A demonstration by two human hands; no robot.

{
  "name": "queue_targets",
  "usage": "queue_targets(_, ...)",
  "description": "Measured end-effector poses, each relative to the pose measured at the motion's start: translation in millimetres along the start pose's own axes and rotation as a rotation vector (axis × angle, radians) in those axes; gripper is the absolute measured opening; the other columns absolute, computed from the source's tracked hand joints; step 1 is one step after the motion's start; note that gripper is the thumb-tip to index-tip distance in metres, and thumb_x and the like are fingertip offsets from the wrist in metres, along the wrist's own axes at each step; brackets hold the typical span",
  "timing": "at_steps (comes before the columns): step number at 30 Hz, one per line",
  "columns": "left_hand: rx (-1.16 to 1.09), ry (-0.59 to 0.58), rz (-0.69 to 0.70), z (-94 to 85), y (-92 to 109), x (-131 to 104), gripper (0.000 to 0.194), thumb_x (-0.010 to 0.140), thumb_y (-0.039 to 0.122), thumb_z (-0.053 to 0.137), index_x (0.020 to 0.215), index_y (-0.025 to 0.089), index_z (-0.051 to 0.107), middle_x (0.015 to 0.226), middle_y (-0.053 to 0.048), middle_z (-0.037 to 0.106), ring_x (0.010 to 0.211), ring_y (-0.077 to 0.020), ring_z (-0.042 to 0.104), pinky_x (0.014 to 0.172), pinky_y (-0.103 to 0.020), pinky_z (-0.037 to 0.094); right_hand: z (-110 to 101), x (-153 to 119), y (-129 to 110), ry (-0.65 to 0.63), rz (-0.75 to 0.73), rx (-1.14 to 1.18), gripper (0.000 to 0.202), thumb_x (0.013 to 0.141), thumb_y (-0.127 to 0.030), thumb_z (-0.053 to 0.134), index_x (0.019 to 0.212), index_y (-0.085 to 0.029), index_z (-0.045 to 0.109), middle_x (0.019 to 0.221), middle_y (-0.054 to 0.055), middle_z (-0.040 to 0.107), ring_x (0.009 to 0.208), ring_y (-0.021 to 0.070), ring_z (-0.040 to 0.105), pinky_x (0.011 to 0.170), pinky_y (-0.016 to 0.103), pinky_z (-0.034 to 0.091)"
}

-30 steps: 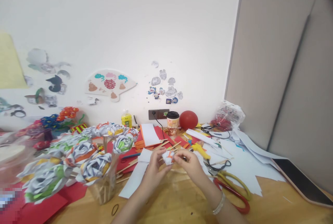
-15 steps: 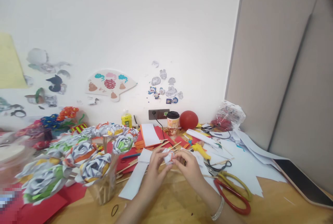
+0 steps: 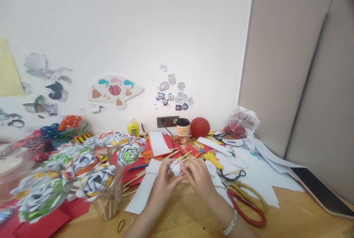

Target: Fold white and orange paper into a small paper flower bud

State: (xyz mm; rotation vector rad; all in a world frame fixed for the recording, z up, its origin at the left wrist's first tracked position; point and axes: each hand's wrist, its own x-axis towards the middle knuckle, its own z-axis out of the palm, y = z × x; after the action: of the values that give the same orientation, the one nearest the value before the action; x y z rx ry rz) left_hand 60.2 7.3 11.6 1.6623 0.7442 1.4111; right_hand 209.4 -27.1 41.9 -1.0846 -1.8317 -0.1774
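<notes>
Between my two hands is a small folded paper flower (image 3: 176,167), white with orange edges. My left hand (image 3: 166,182) closes its fingers and thumb around the flower's left side. From the other side my right hand (image 3: 199,176) pinches the flower's right edge, and its fingertips are partly hidden. A thin wooden stick (image 3: 218,186) runs out below my right hand; whether it joins the flower I cannot tell. Just left of my left hand lies a white paper strip (image 3: 140,193). Beyond my right hand lies a yellow glue gun (image 3: 213,160).
Finished paper flowers (image 3: 98,180) stand in a clear cup (image 3: 109,204) at the left. Scissors with red and yellow handles (image 3: 249,214) lie right of my right wrist. A lidded paper cup (image 3: 183,133), a red balloon (image 3: 200,127), white paper sheets (image 3: 256,168) and a tablet (image 3: 323,192) are farther around.
The flower has turned between my fingers and shows more of its white folds. My right fingers have shifted slightly along its edge. The view has swung a little to the right.
</notes>
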Motion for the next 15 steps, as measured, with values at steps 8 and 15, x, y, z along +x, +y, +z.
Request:
queue_targets(8,-0.169,0.001,-0.04,0.3,6.5,5.1,0.046,0.064,0.031,0.07,0.102,0.023,0.046,0.104,-0.003,0.049,0.083,-0.0169,0.056,0.07,-0.029,0.048,-3.4,2.3,1.0,-0.195,0.285,0.485,0.011,0.079,-0.025,0.055,0.071,-0.019,0.056,0.073,0.001,0.058,0.07,0.0152,0.053,0.063,0.025,0.04)
queue_targets(15,-0.231,0.014,-0.02,-1.2,7.4,6.8,0.051,0.056,0.029,0.076,0.098,0.022,0.048,0.098,-0.001,0.05,0.076,-0.0152,0.055,0.063,-0.025,0.047,-5.7,3.9,-2.1,-0.109,0.364,0.596,0.01,0.075,-0.026,0.056,0.07,-0.018,0.06,0.071,0.001,0.059,0.067,0.0145,0.052,0.062,0.024,0.04)
